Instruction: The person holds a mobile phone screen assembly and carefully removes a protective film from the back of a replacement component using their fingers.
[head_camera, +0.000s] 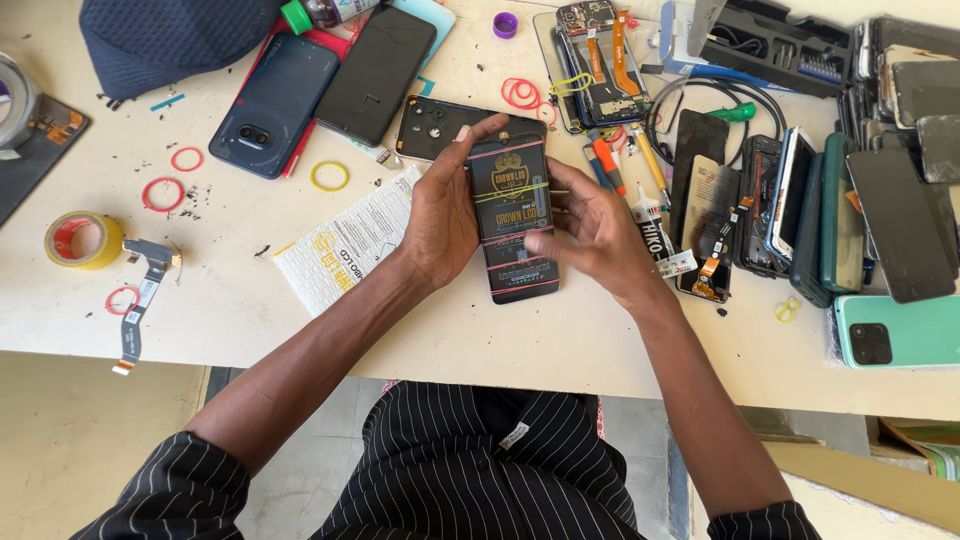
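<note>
While the left hand (440, 215) cups the black phone screen (512, 215) along its left edge, fingertips curled over the top, the right hand (590, 232) pinches its right edge between thumb and fingers, holding it just above the white table (240, 300) near the glue tube (652, 215). Thin, light, stiff and glassy, it looks fragile and slippery, with yellow rubber bands (510, 190) around it. Gripping by the long edges seems safest, never flexing it.

- A black rectangular phone screen panel (512, 218) with a printed label across its face, a yellow rubber band (510, 190) stretched around its upper half.
- It is held lengthwise, raised just above the pale table near its front edge.
</note>
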